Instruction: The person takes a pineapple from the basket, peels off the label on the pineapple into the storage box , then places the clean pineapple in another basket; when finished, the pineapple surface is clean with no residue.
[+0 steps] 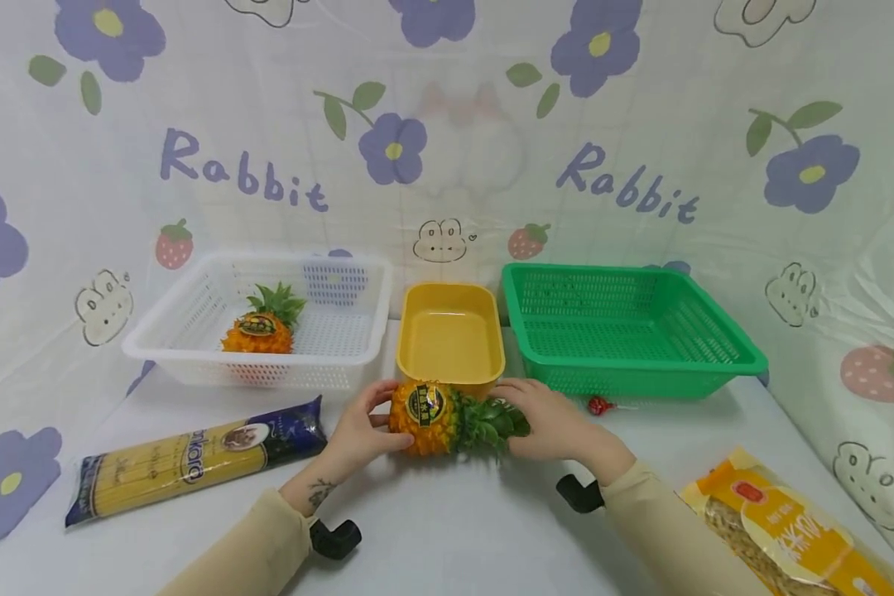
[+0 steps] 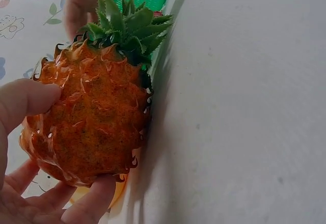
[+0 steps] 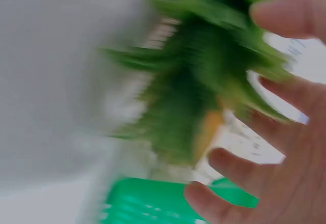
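In the head view a pineapple (image 1: 423, 430) with a dark label lies sideways in front of the yellow bin, its green crown (image 1: 487, 422) pointing right. My left hand (image 1: 365, 426) grips the orange body from its left end. The left wrist view shows the thumb on one side of the pineapple (image 2: 91, 112) and several fingers round its base. At the crown, my right hand (image 1: 547, 418) has its fingers spread around the leaves. Those leaves (image 3: 198, 66) look blurred in the right wrist view, and whether the fingers touch them is hard to tell.
A white basket (image 1: 343, 358) holding another pineapple (image 1: 264, 327) stands back left. The yellow bin (image 1: 450, 331) is in the middle, a green basket (image 1: 633, 368) to its right. A lollipop (image 1: 600, 405), a pasta pack (image 1: 194, 459) and an orange food bag (image 1: 790, 530) lie on the table.
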### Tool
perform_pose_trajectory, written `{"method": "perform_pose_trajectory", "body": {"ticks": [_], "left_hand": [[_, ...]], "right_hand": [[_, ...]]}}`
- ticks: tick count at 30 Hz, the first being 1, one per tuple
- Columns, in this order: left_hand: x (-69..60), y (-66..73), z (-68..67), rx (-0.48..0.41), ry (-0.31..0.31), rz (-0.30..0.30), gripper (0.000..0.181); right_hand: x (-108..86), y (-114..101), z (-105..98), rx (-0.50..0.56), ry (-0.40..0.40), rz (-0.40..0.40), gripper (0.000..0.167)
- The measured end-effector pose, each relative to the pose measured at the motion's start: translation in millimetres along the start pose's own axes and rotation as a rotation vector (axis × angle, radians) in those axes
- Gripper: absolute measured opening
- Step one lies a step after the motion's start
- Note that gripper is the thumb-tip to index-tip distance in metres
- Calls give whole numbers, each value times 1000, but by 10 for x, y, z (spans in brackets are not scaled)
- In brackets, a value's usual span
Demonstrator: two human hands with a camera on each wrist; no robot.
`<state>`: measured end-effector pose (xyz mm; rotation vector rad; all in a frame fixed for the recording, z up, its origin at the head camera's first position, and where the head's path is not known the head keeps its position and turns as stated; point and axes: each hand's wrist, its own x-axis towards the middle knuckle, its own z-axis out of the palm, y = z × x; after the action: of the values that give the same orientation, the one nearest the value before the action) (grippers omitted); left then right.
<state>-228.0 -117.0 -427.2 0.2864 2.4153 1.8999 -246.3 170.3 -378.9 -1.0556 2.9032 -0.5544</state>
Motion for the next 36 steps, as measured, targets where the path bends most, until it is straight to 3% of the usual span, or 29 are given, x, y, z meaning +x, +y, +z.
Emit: {"method": "perform_pose_trajectory", "body": {"ticks": [2,6,11,20,28,36], "left_hand": [[6,0,17,-9,-1,0,76],[15,7,37,-23,13,3,73],[-20,-4,26,-20,11,25,70],[-3,10,9,-32,-18,30,72],[5,-23,-8,-20,-33,51,70],[11,-8,-15,-4,-22,29,70]], "right_hand": [[-7,-32,-157,59,-24,15,54],[77,-171,-406,156,21,-11,42],[323,-464,-425,159,56,-35,32],[735,-843,-294,5,-56,17,29],[912,-964,-208,-154,-197,116,23],[932,-971,-173,-167,-153,124,13]]}}
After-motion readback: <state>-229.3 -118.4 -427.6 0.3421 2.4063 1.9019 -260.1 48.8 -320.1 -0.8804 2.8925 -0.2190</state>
